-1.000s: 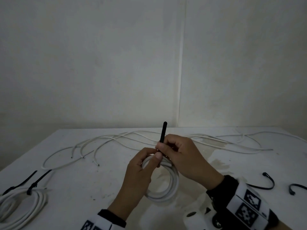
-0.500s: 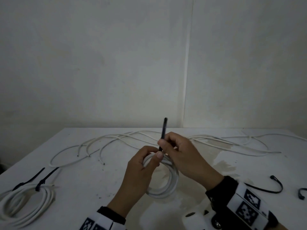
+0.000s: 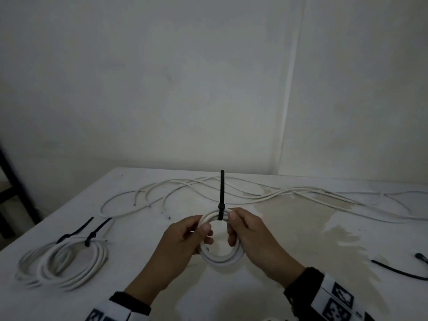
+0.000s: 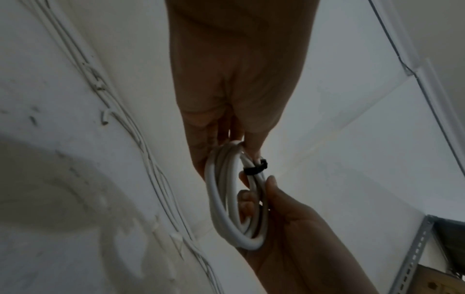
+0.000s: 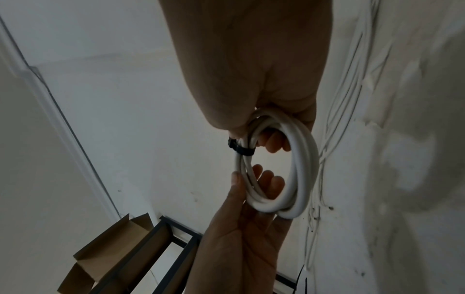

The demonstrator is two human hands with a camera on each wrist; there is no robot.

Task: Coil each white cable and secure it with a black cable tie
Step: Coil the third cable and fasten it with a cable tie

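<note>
Left hand [image 3: 185, 239] and right hand [image 3: 249, 232] both gripping white coil [image 3: 221, 257], black cable tie [image 3: 221, 200] cinched (tail upright), above table [image 3: 301, 239]

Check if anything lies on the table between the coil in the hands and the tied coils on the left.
Nothing visible does. The coil, held by the left hand and right hand with its black tie on, faces bare table up to the tied coils. The loose cables lie farther back.
</note>
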